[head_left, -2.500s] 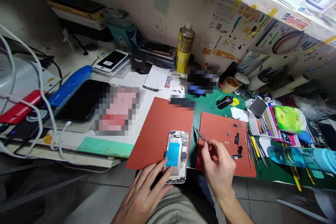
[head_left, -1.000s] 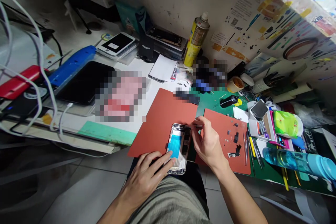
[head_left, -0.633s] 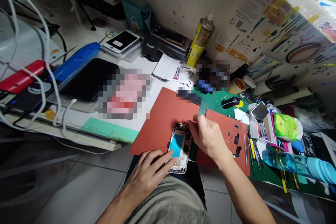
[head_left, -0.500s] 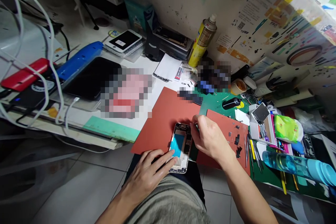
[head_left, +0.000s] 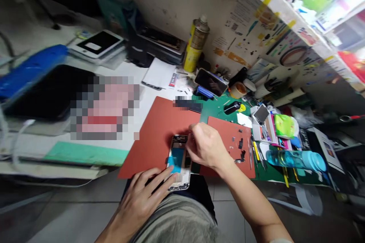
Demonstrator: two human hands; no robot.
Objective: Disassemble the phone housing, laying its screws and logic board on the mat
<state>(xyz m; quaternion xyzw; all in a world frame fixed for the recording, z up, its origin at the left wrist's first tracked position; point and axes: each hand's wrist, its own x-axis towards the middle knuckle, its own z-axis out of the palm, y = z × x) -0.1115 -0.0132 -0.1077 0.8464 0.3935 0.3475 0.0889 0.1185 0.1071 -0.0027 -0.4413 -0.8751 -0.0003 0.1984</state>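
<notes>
An opened phone housing [head_left: 182, 176] lies on the front edge of a reddish-brown mat [head_left: 154, 133], a blue sheet inside it. My left hand [head_left: 146, 188] rests over its lower left side, fingers stretched out and fingertips touching the frame. At the upper right edge of the housing is my right hand [head_left: 205, 144], its fingers pinched together. Whatever is between those fingers is hidden from view. Beside it, a second reddish mat [head_left: 219, 129] carries small dark parts [head_left: 242, 155].
Tweezers and thin tools [head_left: 259, 155] lie right of the mats, near a blue water bottle [head_left: 293, 159]. Behind stand a yellow spray can [head_left: 194, 51] and a propped phone [head_left: 211, 82]. A black tablet [head_left: 51, 91] and a white phone [head_left: 97, 43] lie at left.
The view has swung to the right, so everything sits further left. Both hands stay at the phone housing, the right one still pinched at its upper right edge.
</notes>
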